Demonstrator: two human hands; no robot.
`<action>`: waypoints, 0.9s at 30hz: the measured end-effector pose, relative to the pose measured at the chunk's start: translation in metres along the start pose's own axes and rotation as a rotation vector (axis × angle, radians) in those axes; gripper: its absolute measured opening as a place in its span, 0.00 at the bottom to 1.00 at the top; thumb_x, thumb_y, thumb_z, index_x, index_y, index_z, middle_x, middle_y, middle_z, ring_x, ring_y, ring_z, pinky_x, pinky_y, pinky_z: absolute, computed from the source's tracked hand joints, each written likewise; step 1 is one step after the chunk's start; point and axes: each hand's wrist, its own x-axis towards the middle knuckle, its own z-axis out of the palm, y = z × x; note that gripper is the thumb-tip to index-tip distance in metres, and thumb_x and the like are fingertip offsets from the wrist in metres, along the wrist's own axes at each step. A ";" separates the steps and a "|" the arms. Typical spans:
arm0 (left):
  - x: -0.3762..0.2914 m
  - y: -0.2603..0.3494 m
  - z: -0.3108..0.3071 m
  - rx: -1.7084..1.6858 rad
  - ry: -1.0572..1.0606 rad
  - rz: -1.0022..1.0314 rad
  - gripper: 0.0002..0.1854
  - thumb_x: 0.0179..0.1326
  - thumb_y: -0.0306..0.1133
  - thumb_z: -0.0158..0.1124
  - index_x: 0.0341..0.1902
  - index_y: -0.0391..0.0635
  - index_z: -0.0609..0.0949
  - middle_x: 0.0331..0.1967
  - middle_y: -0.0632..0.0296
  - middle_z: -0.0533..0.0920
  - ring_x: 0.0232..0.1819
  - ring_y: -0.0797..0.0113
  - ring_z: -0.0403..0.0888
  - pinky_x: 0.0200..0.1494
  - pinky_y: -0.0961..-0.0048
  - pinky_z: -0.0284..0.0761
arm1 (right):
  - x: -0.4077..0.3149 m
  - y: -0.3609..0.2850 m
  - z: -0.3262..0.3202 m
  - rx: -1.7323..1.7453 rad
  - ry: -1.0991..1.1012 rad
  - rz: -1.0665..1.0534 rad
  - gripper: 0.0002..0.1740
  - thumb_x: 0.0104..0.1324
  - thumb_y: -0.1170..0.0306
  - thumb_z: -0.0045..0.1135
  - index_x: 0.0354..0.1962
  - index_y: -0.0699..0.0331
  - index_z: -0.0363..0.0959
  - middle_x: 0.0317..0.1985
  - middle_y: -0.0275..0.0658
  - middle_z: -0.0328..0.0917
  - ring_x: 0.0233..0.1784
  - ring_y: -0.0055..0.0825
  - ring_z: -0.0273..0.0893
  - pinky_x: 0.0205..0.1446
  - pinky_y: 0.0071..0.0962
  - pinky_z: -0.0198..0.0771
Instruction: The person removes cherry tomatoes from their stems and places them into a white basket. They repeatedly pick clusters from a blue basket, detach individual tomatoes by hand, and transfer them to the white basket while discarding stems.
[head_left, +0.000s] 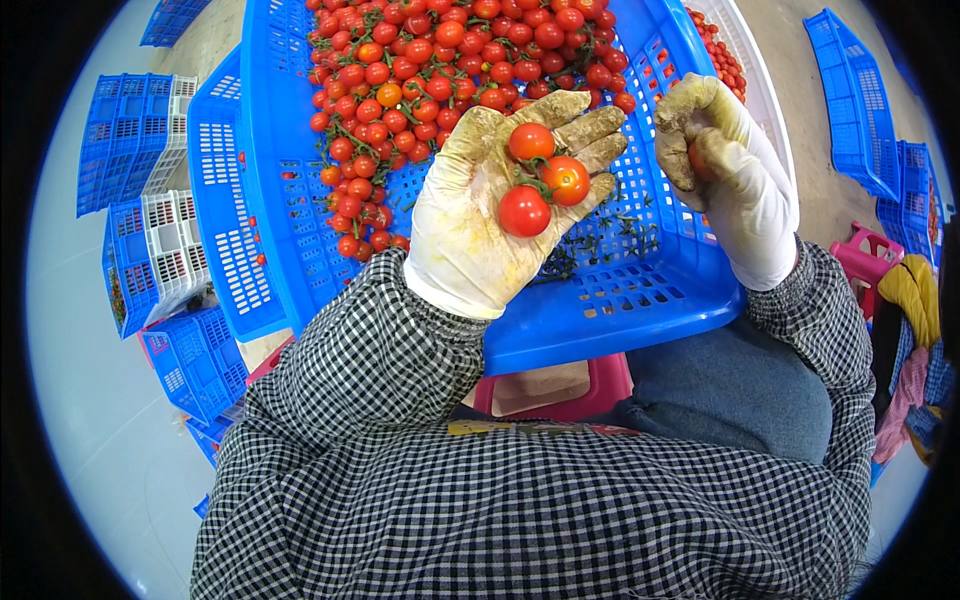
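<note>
My left hand (465, 217), in a stained white glove, is palm up with three cherry tomatoes (525, 211) resting on it, at least one with a green stem. To its right my gloved right hand (742, 180) is curled around a cherry tomato (701, 161), mostly hidden by the fingers. Both hands are above a blue plastic crate (615, 337). A heap of red and orange cherry tomatoes (420, 82), many still on green stems, fills its far part. Loose green calyxes and stems (600, 244) lie on the crate's near right floor.
Beyond my right hand stands a white container (765, 90) with tomatoes. Another blue crate (225, 180) adjoins on the left, near stacked blue and white crates (124, 142). Pink stools (611, 382) show below the crate and at right, beside a pile of clothes (911, 352).
</note>
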 end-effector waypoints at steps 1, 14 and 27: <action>0.000 0.000 0.000 0.007 -0.002 0.002 0.32 0.66 0.49 0.46 0.62 0.33 0.63 0.63 0.39 0.62 0.64 0.46 0.64 0.59 0.53 0.70 | 0.000 -0.001 0.000 -0.012 0.012 0.012 0.24 0.61 0.60 0.53 0.51 0.63 0.63 0.36 0.29 0.67 0.32 0.13 0.63 0.33 0.12 0.57; -0.001 -0.007 0.003 0.042 0.051 -0.064 0.31 0.67 0.51 0.44 0.60 0.35 0.66 0.52 0.47 0.74 0.48 0.53 0.76 0.50 0.55 0.76 | 0.015 0.004 0.012 -1.063 -0.104 -0.641 0.31 0.37 0.61 0.73 0.42 0.62 0.74 0.33 0.39 0.68 0.38 0.39 0.69 0.42 0.30 0.67; -0.001 -0.014 -0.002 0.338 0.054 -0.157 0.20 0.68 0.37 0.48 0.59 0.39 0.67 0.55 0.52 0.72 0.57 0.56 0.72 0.54 0.64 0.73 | 0.008 0.000 0.018 -0.212 0.037 -0.066 0.10 0.58 0.77 0.54 0.39 0.66 0.70 0.38 0.36 0.71 0.33 0.20 0.70 0.34 0.16 0.66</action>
